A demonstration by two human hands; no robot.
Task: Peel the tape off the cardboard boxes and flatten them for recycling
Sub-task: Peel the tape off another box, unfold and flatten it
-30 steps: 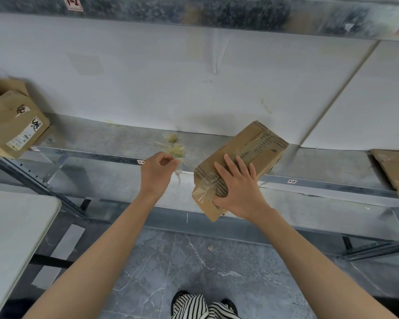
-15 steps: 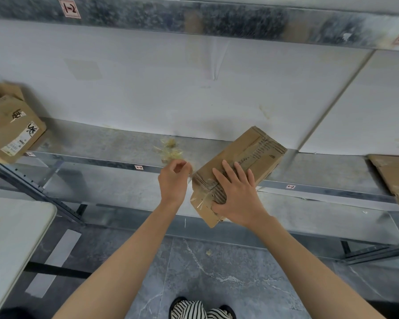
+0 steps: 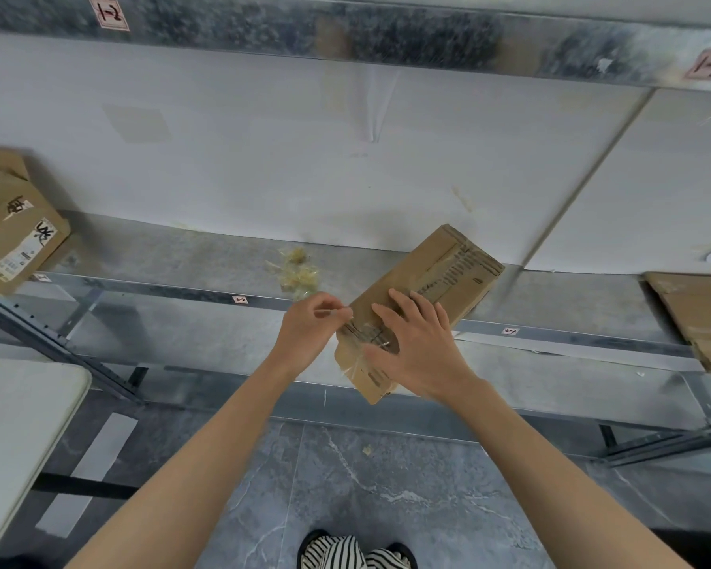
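Head view, looking down. Nearest are striped trouser legs [image 3: 337, 552] over a grey floor [image 3: 386, 486], with a white table [image 3: 17, 425] corner at left. Both forearms reach toward a metal shelf [image 3: 161, 260]. The right hand [image 3: 421, 357] lies on the cardboard box [image 3: 436, 273], fingers straight and spread, steadying it tilted over the shelf's front edge. The left hand [image 3: 310, 328], apart from the box a second ago, now meets its near end, fingers pinching a thin tape strand [image 3: 332, 312]. Just behind lies a wad of peeled tape [image 3: 298, 277]. Long stretches of shelf surface separate it from another box [image 3: 13, 236] at the left end and flattened cardboard [image 3: 698, 314] at the right.
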